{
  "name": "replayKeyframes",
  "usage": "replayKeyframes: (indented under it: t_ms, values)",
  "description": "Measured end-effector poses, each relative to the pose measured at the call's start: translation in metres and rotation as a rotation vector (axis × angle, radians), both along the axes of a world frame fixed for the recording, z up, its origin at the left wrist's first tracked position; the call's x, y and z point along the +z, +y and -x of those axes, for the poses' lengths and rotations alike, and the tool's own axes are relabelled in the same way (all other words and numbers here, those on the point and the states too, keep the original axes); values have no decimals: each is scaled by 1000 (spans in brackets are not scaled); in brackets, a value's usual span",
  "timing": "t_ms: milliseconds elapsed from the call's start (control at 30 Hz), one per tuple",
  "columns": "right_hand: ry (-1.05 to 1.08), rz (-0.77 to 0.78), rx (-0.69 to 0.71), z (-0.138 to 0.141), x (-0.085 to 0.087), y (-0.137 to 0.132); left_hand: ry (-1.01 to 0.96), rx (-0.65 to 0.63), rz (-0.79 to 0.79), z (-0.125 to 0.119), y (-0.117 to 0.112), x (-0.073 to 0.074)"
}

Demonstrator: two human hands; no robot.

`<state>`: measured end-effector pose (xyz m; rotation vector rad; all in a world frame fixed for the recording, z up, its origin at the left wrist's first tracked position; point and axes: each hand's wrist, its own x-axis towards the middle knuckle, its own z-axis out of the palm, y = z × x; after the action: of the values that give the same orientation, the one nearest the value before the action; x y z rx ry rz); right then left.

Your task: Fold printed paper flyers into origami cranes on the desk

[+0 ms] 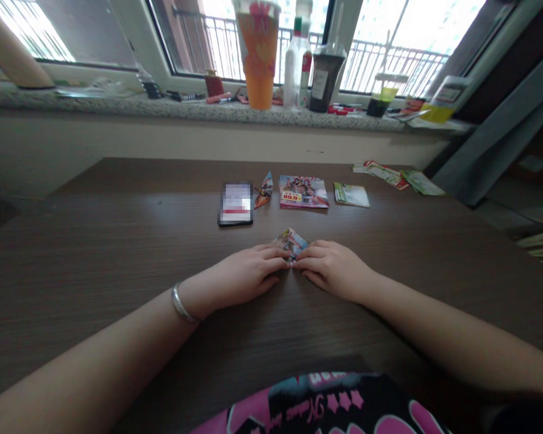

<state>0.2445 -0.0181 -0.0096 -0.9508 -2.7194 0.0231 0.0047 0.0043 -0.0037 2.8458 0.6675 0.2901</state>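
both hands have hold of one small piece of folded paper (291, 240): the left hand (262, 268) and the right hand (332, 268) have their fingers nearly closed, the fingertips down on its lower left and lower right edges, with only a narrow gap between them. the thumbs sit low, on the side toward the body, and whether they pinch from beneath or just press cannot be told. the paper lies between the two hands and a little beyond the fingertips, its peaked corner pointing away from the person, toward the window; neither hand is clearly nearer. its side corners are covered, so its long axis is unsure, but the visible part looks like a triangle or kite with its centre line running straight away from the body. it is printed in mixed colours, bluish on the right and warmer on the left, with a small pinkish tip between the fingers. a bracelet (181, 303) circles the left wrist. beyond the hands, on the brown table (117, 271), stand in a loose row a phone (236, 203), a folded paper shape (263, 191) just beside it, a colourful leaflet (303, 191) and a paler booklet (352, 194). farther back, a tall orange cup (256, 63) is on the windowsill (181, 108).
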Motion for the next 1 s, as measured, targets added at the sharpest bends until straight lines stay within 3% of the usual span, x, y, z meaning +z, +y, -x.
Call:
replayKeyframes:
  t_ms: [300, 667, 1000]
  values:
    - [-102, -33, -8, 4, 1, -1, 6, -9, 32, 1, 0, 0]
    - [-68, -10, -1, 3, 3, -1, -19, -21, 21, 2, 1, -2]
    - [-170, 24, -96, -1, 16, 0, -39, -19, -5, -1, -2, -2]
